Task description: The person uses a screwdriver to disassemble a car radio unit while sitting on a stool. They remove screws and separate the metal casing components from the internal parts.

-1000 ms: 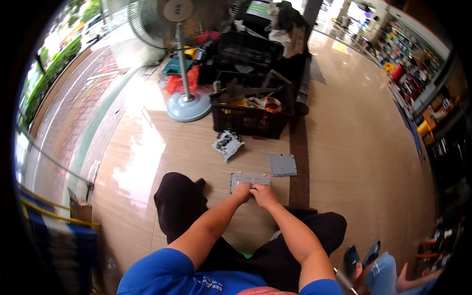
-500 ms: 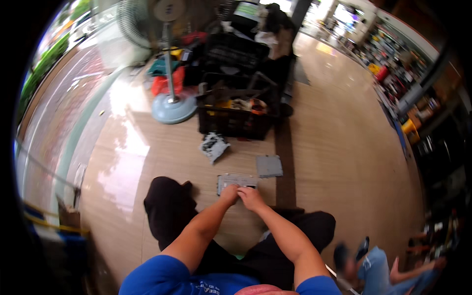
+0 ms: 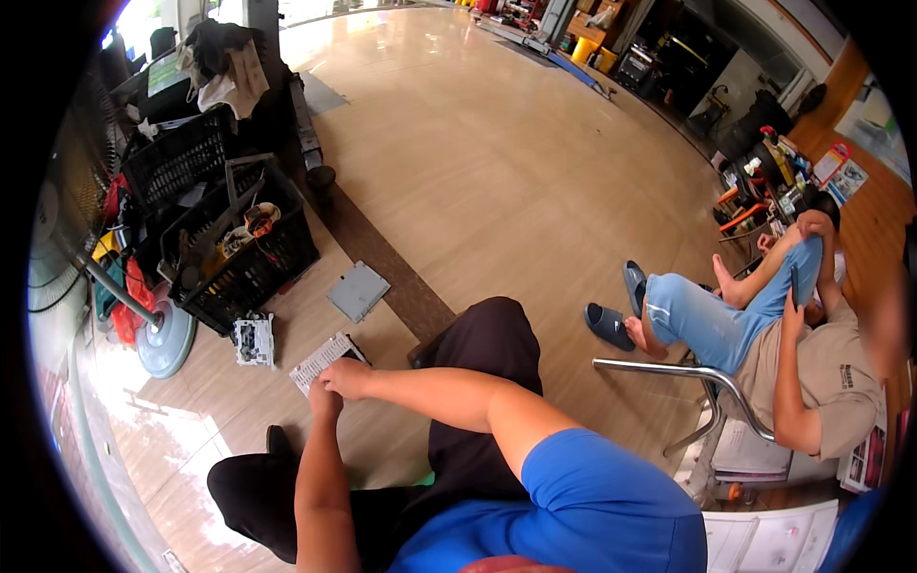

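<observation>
Between my bent knees, a flat metal unit with a light, patterned top (image 3: pixel 319 359) lies on the floor. My left hand (image 3: pixel 326 400) and my right hand (image 3: pixel 346 378) meet at its near edge, fingers curled and pressed together. Whatever they pinch is hidden. Just beyond the unit rests a flat grey metal plate (image 3: pixel 359 291). To the left stands a silvery metal frame with openings (image 3: pixel 254 341), close to the black crate (image 3: pixel 239 258).
The crate holds tools and an orange roll (image 3: pixel 260 219). A fan's round base (image 3: pixel 166 339) stands at the left. On the right, another person in light blue trousers (image 3: pixel 707 320) sits by a chrome chair arm (image 3: pixel 683 371); dark slippers (image 3: pixel 608 325) lie on the floor.
The view has swung to the right, bringing the seated person fully into sight and shifting the crate and fan leftward. My hands stay together at the unit's near edge.
</observation>
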A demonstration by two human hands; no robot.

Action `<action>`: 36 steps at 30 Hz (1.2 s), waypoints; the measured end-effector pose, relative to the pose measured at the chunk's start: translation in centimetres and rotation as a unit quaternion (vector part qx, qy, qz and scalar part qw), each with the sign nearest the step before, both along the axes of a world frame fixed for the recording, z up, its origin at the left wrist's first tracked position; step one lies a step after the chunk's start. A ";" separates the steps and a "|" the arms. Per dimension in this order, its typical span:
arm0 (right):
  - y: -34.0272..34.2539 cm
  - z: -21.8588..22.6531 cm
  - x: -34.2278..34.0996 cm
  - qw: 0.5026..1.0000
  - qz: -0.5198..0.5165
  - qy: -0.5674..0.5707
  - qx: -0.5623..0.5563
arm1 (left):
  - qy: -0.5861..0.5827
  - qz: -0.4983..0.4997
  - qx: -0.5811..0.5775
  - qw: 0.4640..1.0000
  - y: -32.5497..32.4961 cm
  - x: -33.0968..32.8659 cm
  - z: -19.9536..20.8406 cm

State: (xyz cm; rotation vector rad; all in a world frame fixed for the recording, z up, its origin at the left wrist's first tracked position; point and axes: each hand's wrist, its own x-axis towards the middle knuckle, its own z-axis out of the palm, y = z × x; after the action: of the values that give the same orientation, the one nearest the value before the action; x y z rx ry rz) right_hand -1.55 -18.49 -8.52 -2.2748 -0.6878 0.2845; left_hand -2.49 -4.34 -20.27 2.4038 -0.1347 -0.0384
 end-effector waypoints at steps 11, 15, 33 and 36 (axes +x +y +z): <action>-0.8 -0.7 0.0 0.999 0.014 0.029 -0.012 | 0.003 0.000 0.005 1.000 -1.3 0.0 0.5; -0.2 0.0 -0.1 0.999 0.037 0.028 -0.026 | -0.027 -0.028 0.010 0.999 0.2 0.0 0.1; -2.1 0.7 2.2 0.994 -0.101 -0.038 -0.012 | 0.011 -0.010 -0.070 0.997 -3.5 0.0 3.2; -4.0 7.7 5.0 0.968 -0.216 -0.044 0.119 | -0.010 0.005 0.101 0.995 -0.5 0.5 0.5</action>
State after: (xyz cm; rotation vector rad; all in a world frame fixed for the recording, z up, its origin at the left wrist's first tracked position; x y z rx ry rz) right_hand 3.43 -22.48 -0.82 -2.1446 -0.2384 -0.1036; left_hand -1.96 -4.83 -19.74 2.6073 -0.1345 -0.0240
